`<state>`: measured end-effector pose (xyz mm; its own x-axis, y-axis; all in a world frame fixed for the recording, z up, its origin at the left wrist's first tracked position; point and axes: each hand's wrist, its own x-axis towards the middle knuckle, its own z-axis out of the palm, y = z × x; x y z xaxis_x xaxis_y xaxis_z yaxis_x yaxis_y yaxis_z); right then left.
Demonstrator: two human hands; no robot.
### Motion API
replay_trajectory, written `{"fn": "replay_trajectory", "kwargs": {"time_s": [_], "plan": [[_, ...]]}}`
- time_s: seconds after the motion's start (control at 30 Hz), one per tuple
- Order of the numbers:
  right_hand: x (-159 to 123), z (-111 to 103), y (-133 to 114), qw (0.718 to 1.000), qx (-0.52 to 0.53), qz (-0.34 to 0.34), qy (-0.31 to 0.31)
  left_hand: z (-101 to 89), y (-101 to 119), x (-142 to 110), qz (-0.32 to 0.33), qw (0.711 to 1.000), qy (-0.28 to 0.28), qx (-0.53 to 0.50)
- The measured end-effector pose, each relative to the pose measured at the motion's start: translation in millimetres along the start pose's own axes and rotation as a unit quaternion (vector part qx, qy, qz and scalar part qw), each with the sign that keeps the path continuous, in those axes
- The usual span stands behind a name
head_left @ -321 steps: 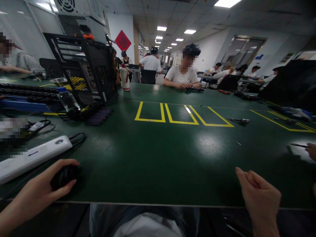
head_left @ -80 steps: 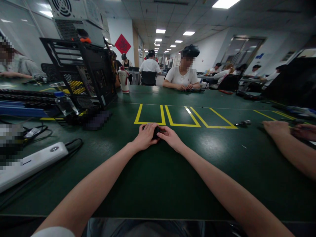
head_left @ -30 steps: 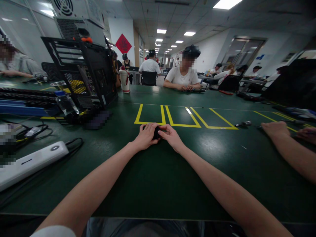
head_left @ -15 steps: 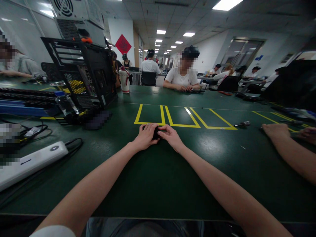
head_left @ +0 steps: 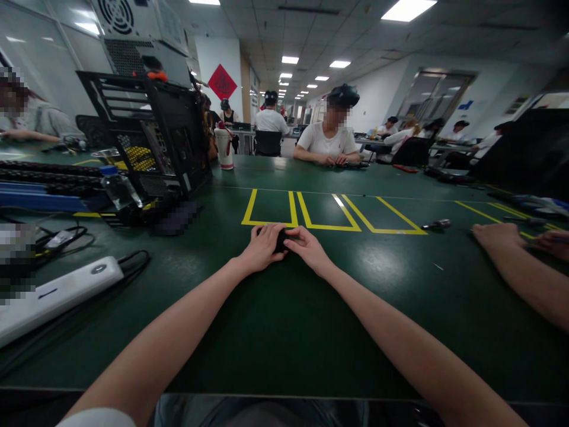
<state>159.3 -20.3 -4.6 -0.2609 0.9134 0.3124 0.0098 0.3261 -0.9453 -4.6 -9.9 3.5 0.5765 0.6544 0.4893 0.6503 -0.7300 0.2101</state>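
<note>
A small black rounded object (head_left: 281, 239) rests on the green table, just in front of the yellow tape outlines. It is mostly covered by fingers, so its exact kind cannot be made out. My left hand (head_left: 267, 246) wraps over it from the left, fingers across its top and thumb along the near side. From the right, my right hand (head_left: 306, 246) presses its thumb and fingertips against the object's edge.
Yellow tape outlines (head_left: 331, 226) mark the green table (head_left: 284, 332) beyond my hands. At left are a white power strip (head_left: 66, 293), a water bottle (head_left: 119, 187) and a black computer case (head_left: 155, 130). Another person's hand (head_left: 498, 236) is at right, near a metal screwdriver-like tool (head_left: 438, 225).
Both hands keep the same hold on the black object. Only a very slight shift of the camera view shows.
</note>
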Motion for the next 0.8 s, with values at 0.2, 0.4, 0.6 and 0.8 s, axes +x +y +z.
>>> {"fn": "replay_trajectory", "kwargs": {"time_s": [0.2, 0.4, 0.6, 0.8], "plan": [[2.3, 0.1, -1.2, 1.0, -0.015, 0.01, 0.017, -0.5, 0.4, 0.4, -0.004, 1.0, -0.003, 0.001], [0.9, -2.7, 0.5, 0.999, -0.006, 0.023, -0.021, -1.1, 0.0, -0.5, -0.006, 1.0, -0.008, 0.0], [0.6, -0.4, -0.7, 1.0, 0.0, -0.009, -0.001, 0.9, 0.2, 0.0, -0.007, 1.0, 0.0, 0.006], [2.2, -1.1, -1.9, 1.0, -0.023, -0.004, 0.006, 0.1, 0.4, 0.0, -0.003, 1.0, -0.001, 0.001]]}}
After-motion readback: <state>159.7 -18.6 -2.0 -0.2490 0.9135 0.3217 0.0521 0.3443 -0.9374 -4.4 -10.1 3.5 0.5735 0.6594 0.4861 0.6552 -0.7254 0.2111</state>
